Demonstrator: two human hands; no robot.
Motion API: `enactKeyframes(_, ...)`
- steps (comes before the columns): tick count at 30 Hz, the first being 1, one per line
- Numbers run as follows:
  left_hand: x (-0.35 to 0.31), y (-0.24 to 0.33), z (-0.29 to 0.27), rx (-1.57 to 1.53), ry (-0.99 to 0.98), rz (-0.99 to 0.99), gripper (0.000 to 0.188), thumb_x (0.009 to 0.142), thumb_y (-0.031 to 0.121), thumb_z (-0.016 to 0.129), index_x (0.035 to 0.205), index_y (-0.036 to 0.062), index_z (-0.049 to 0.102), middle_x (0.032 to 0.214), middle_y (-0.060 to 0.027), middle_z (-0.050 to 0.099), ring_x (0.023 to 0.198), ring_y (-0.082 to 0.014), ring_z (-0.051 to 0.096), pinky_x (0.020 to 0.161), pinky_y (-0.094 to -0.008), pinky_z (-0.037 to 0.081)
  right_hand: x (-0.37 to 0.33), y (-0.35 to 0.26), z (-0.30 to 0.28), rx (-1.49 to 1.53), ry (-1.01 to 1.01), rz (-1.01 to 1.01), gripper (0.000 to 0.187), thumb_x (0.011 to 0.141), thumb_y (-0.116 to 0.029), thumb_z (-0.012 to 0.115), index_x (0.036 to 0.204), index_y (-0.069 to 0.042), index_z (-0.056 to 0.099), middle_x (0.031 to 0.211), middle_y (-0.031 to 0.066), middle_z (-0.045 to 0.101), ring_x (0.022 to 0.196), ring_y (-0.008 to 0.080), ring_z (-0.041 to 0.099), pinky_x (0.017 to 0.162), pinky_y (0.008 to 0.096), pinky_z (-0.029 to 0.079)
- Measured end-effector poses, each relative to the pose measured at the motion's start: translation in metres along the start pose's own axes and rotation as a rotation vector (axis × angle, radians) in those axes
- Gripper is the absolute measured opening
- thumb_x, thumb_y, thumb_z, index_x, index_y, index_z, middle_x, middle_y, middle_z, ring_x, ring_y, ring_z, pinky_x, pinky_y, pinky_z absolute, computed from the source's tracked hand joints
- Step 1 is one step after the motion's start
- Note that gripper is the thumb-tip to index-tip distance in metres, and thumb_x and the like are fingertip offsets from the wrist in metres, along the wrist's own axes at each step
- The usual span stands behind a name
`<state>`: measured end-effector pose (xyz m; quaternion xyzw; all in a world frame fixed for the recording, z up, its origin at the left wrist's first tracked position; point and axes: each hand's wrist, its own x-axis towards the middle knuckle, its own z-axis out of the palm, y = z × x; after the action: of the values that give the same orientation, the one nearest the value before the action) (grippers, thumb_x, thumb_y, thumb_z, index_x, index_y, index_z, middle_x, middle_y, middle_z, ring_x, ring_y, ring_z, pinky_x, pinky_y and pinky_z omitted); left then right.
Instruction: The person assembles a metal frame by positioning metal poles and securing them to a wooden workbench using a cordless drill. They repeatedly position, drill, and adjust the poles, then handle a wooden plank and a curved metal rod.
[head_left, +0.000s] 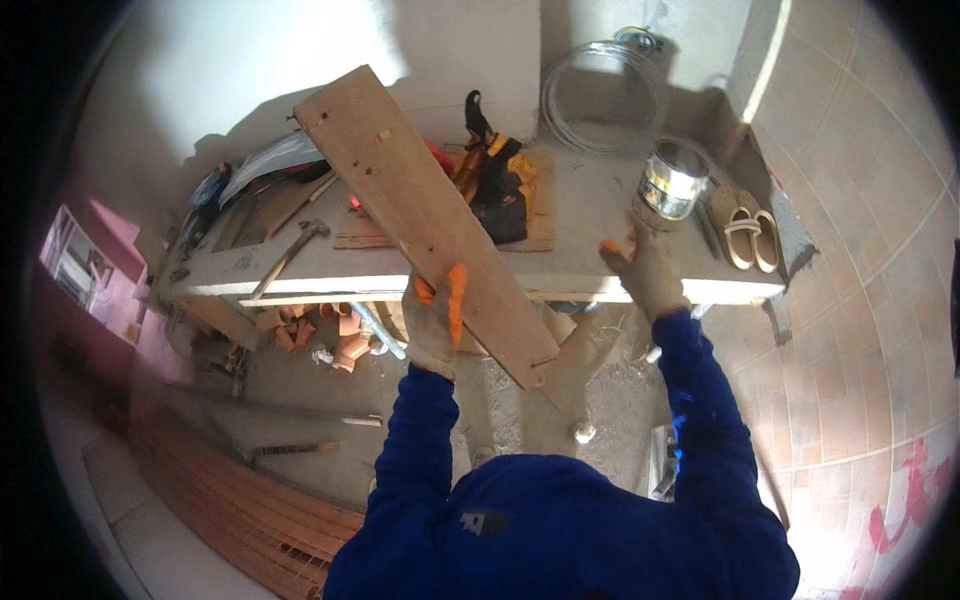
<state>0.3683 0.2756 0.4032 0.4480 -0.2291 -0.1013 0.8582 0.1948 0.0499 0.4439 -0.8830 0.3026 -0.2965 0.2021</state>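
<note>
A long wooden plank [420, 205] with several nails or holes in it slants across the space over the bench edge. My left hand [434, 318], in a grey glove with orange fingertips, is closed around the plank's lower long edge. My right hand [652, 272], in a matching glove, is over the front edge of the bench with its thumb apart and nothing visible in it. Just beyond its fingers stands an open metal can [674, 182] with a label; I cannot tell if they touch.
On the concrete bench [590, 270] lie a hammer [290, 258], a black-and-yellow tool bag [503, 195], a wire coil [604, 98] and a pair of slip-on shoes [752, 240]. Below are orange pipe fittings [350, 350]. A tiled wall [850, 250] bounds the right side.
</note>
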Motion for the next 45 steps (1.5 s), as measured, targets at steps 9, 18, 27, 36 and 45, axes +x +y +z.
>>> enactKeyframes(9, -0.011, 0.017, -0.014, -0.017, -0.014, -0.019, 0.042, 0.091, 0.01, 0.068, 0.128, -0.0001, 0.051, 0.118, -0.0064, 0.061, 0.101, -0.0131, 0.057, 0.089, -0.0283, 0.048, -0.1, -0.033, 0.083, 0.151, -0.957, 0.168, 0.05, 0.098, -0.046, 0.053, 0.103, 0.0, 0.071, 0.081, 0.0144, 0.069, 0.074, 0.0259, 0.067, 0.07, 0.0376, 0.052)
enactKeyframes(18, -0.005, 0.047, 0.001, -0.414, -0.443, -0.146, 0.074, 0.084, 0.017, 0.065, 0.148, 0.0006, 0.031, 0.136, -0.0291, 0.05, 0.124, -0.0382, 0.055, 0.1, -0.0468, 0.051, -0.116, -0.028, 0.07, 1.161, -1.06, 0.608, 0.029, 0.1, -0.027, 0.06, 0.106, 0.001, 0.065, 0.083, 0.008, 0.065, 0.065, 0.0122, 0.056, 0.053, 0.0245, 0.042)
enactKeyframes(27, 0.006, 0.024, 0.011, -0.292, -0.5, -0.241, 0.073, 0.084, 0.021, 0.068, 0.146, 0.0036, 0.035, 0.131, -0.027, 0.055, 0.12, -0.0334, 0.058, 0.097, -0.043, 0.052, -0.113, -0.043, 0.032, -0.154, -0.701, -0.576, 0.029, 0.096, -0.037, 0.06, 0.099, -0.01, 0.072, 0.092, 0.0092, 0.069, 0.084, 0.0259, 0.066, 0.071, 0.0365, 0.051)
enactKeyframes(36, -0.005, -0.011, -0.044, 0.023, -0.563, -0.384, 0.084, 0.083, 0.016, 0.069, 0.156, 0.0116, 0.026, 0.129, -0.0107, 0.059, 0.116, -0.0206, 0.057, 0.1, -0.0357, 0.045, 0.011, -0.003, -0.029, -0.251, 0.17, -0.263, 0.053, 0.093, -0.037, 0.065, 0.134, -0.006, 0.056, 0.107, 0.0172, 0.069, 0.085, 0.0281, 0.068, 0.08, 0.0382, 0.053)
enactKeyframes(45, -0.031, -0.051, -0.042, 0.762, -0.608, 0.23, 0.09, 0.072, 0.013, 0.072, 0.153, 0.015, 0.032, 0.152, -0.0217, 0.03, 0.134, -0.0352, 0.042, 0.102, -0.0443, 0.045, 0.003, -0.076, 0.027, 0.938, -0.178, 0.011, 0.058, 0.095, -0.029, 0.066, 0.137, 0.005, 0.046, 0.107, 0.0112, 0.065, 0.091, 0.0133, 0.062, 0.077, 0.0295, 0.052)
